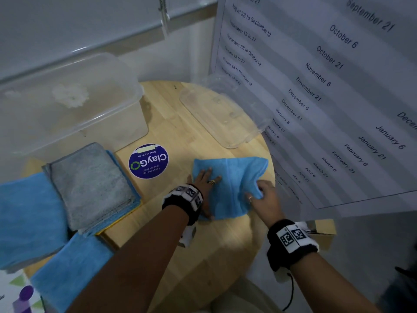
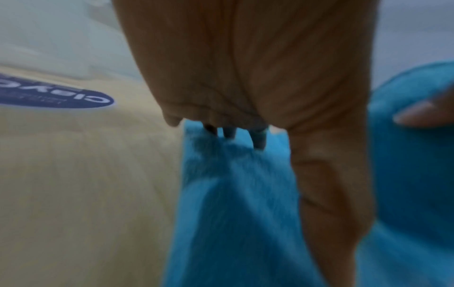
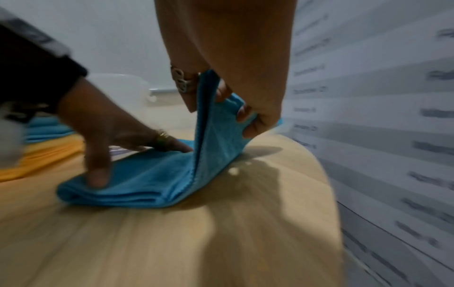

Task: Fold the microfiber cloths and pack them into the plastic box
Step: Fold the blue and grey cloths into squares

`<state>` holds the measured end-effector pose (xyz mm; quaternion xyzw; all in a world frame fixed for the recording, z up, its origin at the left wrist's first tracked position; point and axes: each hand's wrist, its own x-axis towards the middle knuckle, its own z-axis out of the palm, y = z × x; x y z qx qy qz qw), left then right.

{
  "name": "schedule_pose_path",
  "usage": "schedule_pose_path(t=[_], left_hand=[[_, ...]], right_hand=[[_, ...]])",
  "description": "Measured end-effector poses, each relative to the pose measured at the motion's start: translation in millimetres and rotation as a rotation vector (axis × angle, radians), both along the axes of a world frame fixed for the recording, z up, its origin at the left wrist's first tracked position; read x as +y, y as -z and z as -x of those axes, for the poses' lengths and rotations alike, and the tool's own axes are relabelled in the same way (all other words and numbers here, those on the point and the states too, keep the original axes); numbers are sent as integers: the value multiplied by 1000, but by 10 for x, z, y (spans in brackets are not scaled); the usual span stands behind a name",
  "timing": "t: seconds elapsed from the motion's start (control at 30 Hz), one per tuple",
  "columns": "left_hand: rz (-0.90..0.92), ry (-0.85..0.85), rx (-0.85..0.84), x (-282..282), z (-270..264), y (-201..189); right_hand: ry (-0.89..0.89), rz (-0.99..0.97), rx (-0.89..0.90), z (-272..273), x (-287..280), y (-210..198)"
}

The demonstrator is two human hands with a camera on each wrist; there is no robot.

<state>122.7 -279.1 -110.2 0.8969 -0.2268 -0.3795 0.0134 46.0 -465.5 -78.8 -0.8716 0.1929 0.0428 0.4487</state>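
We see a soft blue microfiber cloth [image 1: 228, 184] in the lower middle of the head view, lying on a round, light wooden table [image 1: 203, 256]. Our left hand [image 1: 206, 188] lies flat on the cloth's left part, fingers spread and straight, pressing it down. Our right hand [image 1: 266, 199] pinches the cloth's right edge between thumb and fingers and holds that part up off the table — the right wrist view shows it standing up like a little wall [image 3: 216, 126].

At the upper left of the head view stands a big clear plastic box [image 1: 67, 105]. Its clear flat lid [image 1: 221, 116] lies near the top middle. Just below the box sits a stack of folded cloths, a grey one on top [image 1: 90, 184], with more blue cloths [image 1: 29, 218] at the far left. Between the stack and our cloth is a round purple sticker [image 1: 148, 161]. A big white paper sheet with printed dates [image 1: 338, 86] fills the right side.
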Motion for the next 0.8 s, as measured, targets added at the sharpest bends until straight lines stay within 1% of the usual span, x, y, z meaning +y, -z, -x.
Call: schedule_pose_path(t=[0.03,0.07,0.1,0.13,0.17,0.2,0.23,0.27,0.3,0.37,0.43,0.5,0.53,0.57,0.63,0.7,0.8], left_hand=[[93,-58,35,11,-40,-65],[245,-162,92,29,-101,-76],[428,-323,168,57,-151,-105],[593,-531,236,84,-216,-119],[730,-741,262,97,-269,-135],[812,-914,257,98,-308,-153],[836,-1025,249,85,-329,-154],[837,-1080,253,71,-346,-119],[817,-1092,265,59,-336,-118],[732,-1017,238,66,-297,-160],[626,-904,114,112,-299,-78],[486,-803,-19,153,-316,-18],[452,-766,-45,160,-326,-25],[459,-753,-48,161,-335,-30],[500,-772,-31,167,-344,-57],[494,-824,-41,181,-334,-63],[511,-971,-16,243,-317,14]], right_hand=[[-97,21,-62,-20,93,-35],[-193,46,-104,-34,186,-53],[-286,69,-95,-41,263,-74],[-373,75,-75,-45,321,-59],[-449,82,-37,-42,368,-22],[-513,97,-8,-35,414,28],[-561,111,27,-28,455,75],[-595,117,48,-23,498,123],[-621,116,70,-22,537,171],[-666,134,92,-15,597,234],[-680,171,85,1,613,277],[-678,222,42,16,623,271],[-682,243,-8,23,636,250],[-697,251,-67,30,651,235],[-733,255,-142,43,683,210],[-762,271,-145,45,697,222],[-810,294,-149,35,720,269]])
